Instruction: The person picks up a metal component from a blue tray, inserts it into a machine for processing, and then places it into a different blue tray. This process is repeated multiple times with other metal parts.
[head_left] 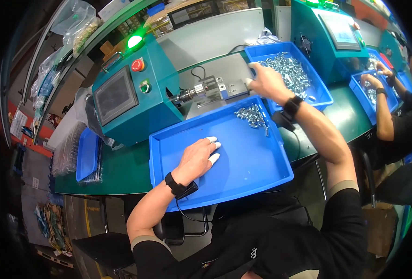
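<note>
My left hand [199, 158] rests open over a large blue tray [234, 169], its fingers stretched out and tipped with white finger covers. Nothing shows in it. In the tray's far right corner lies a pile of small shiny metal parts [251, 116]. My right hand [269, 83], fingers bent, is at the right end of a metal clamping fixture [220, 90]; whatever it grips there is hidden or too small to make out. Left of the fixture, a chuck [185, 96] sticks out from a teal machine [138, 93] with a dark screen and a red button.
A second blue tray [324, 95], heaped with metal parts, stands behind my right forearm. Another teal machine [329, 37] is at the back right. On the far right a co-worker's hands [373, 81] reach into a blue tray. A small blue tray [87, 156] stands at the left.
</note>
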A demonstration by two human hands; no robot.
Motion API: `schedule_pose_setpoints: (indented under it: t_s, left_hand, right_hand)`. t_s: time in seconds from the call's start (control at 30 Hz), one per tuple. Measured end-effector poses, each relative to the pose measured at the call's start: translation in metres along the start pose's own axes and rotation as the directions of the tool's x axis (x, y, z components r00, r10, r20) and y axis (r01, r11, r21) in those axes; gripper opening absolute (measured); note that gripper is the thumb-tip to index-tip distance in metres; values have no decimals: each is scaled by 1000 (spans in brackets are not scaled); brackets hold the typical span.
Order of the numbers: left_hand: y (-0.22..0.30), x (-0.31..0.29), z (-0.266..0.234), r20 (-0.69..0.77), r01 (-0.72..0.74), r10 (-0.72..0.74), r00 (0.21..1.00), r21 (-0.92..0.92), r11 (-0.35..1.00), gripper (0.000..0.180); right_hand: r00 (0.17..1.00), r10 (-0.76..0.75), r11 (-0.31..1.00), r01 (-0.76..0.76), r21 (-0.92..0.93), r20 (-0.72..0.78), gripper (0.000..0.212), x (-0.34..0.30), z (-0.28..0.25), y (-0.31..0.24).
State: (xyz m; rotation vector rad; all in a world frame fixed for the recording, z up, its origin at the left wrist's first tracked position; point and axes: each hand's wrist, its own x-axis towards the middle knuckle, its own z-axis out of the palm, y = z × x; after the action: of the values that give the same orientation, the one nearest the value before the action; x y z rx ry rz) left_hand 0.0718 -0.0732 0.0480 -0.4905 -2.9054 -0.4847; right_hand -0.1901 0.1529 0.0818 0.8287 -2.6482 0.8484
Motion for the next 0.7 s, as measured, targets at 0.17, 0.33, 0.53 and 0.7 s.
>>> schedule_pose_setpoints:
  t_s: [0.17,0.33,0.53,0.7]
  left_hand:
    - [16,42,9,-26,-72,70,997,-66,995,32]
    - [34,95,30,-65,-185,182,981,-49,981,30]
    - [40,114,43,64,-173,173,983,-1,985,26]
    - [33,100,31,65,-199,208,976,-117,973,24]
  right_hand:
    - [931,153,984,-115,133,-331,59,-23,-27,70]
    - [902,185,926,-28,376,-389,58,-53,-17,69]
    - [891,196,846,58,530,-410,52,-68,-22,62]
    - [893,223,766,88,637,-392,48,-71,-19,67]
